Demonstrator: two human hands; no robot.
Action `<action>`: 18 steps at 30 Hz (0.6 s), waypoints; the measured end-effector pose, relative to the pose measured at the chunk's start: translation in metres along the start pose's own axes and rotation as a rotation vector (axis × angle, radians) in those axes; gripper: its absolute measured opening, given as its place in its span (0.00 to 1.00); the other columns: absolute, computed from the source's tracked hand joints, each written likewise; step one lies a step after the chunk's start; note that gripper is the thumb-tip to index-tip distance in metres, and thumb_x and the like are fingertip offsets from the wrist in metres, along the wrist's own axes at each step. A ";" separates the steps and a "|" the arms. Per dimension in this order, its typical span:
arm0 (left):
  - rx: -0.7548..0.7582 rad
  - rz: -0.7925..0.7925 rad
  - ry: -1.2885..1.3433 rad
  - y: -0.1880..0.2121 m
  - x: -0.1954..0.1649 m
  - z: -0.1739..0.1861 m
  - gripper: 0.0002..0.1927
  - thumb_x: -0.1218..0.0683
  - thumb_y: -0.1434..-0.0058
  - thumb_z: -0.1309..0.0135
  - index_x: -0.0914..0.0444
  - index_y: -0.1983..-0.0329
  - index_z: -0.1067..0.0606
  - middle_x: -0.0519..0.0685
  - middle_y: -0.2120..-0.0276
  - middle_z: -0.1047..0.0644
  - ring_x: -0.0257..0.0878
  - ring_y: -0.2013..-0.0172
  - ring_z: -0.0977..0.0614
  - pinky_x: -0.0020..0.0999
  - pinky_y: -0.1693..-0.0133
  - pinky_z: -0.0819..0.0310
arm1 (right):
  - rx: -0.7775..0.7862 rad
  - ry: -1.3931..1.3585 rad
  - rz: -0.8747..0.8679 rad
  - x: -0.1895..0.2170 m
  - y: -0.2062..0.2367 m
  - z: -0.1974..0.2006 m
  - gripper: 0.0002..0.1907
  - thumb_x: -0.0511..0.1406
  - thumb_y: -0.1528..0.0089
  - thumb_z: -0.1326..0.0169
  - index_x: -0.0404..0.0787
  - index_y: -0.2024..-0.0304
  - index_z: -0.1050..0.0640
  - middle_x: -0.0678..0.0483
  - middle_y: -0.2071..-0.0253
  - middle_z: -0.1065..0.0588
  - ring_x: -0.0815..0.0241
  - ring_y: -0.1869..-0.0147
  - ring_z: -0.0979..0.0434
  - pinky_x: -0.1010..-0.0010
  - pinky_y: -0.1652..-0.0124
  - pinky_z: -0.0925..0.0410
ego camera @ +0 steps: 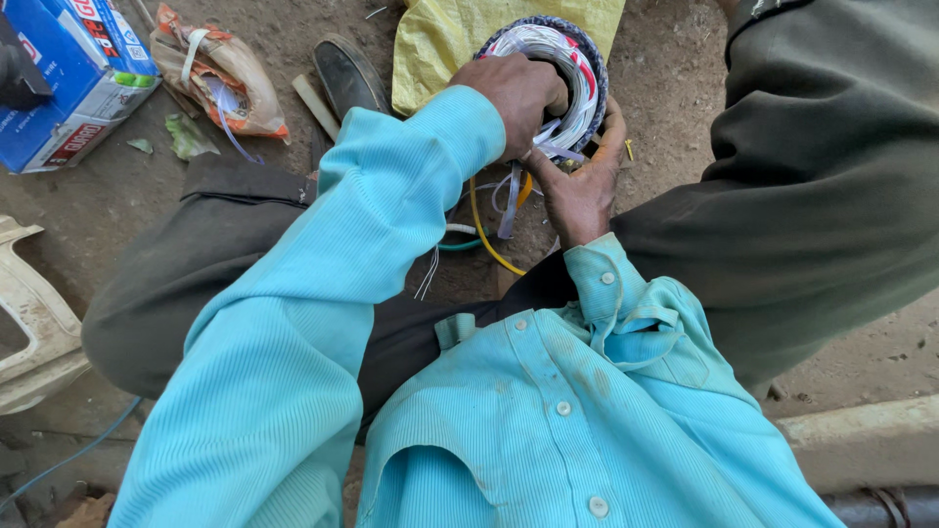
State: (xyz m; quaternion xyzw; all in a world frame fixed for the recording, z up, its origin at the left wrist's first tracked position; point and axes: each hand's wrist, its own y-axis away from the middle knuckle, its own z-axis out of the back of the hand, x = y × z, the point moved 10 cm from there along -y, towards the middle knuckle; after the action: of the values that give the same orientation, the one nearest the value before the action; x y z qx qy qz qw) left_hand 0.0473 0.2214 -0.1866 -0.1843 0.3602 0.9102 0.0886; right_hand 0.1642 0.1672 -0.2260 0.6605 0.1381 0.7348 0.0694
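Observation:
A coil of white wire in a dark-edged wrapper with red marks is held upright between my knees, above the dirt ground. My left hand closes over the coil's near left side, fingers curled into its centre. Below it, my right hand cups the coil's lower edge, with the thumb up along its right side. Loose strips of pale wrapping hang down between the hands. A yellow wire and a green wire curve across the ground under them.
A yellow sack lies behind the coil, with a dark shoe beside it. At far left are a blue carton, a crumpled orange bag and a white plastic piece. A concrete kerb runs at lower right.

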 end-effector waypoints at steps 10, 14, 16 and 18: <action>-0.430 0.036 0.093 0.024 0.009 0.007 0.09 0.58 0.46 0.39 0.64 0.63 0.24 0.60 0.62 0.22 0.59 0.59 0.17 0.52 0.57 0.23 | -0.051 0.227 0.074 -0.009 0.001 0.009 0.51 0.35 0.42 0.26 0.37 0.27 0.44 0.44 0.33 0.33 0.51 0.28 0.31 0.60 0.31 0.36; -0.596 0.085 0.288 0.045 0.018 -0.001 0.04 0.58 0.42 0.45 0.61 0.63 0.24 0.56 0.64 0.23 0.56 0.63 0.17 0.52 0.61 0.24 | -0.052 0.137 0.080 -0.014 -0.001 0.010 0.50 0.35 0.42 0.26 0.37 0.27 0.43 0.45 0.33 0.33 0.53 0.29 0.30 0.61 0.30 0.34; -0.663 0.085 0.424 0.054 0.023 -0.002 0.06 0.58 0.43 0.45 0.60 0.63 0.23 0.55 0.65 0.21 0.55 0.65 0.17 0.51 0.63 0.25 | -0.067 0.179 0.089 -0.013 0.000 0.010 0.50 0.34 0.42 0.26 0.37 0.27 0.43 0.45 0.33 0.33 0.53 0.29 0.31 0.61 0.31 0.35; -0.686 0.028 0.458 0.056 0.019 0.000 0.07 0.58 0.40 0.46 0.58 0.59 0.23 0.53 0.65 0.19 0.54 0.63 0.16 0.50 0.61 0.24 | -0.054 0.077 0.068 -0.013 0.000 0.008 0.49 0.33 0.42 0.27 0.37 0.27 0.43 0.45 0.33 0.32 0.53 0.29 0.29 0.62 0.30 0.33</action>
State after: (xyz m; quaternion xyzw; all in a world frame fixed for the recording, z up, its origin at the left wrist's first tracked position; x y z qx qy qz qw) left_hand 0.0131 0.1812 -0.1594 -0.3959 0.0487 0.9141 -0.0726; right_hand 0.1737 0.1640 -0.2378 0.6341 0.0984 0.7649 0.0568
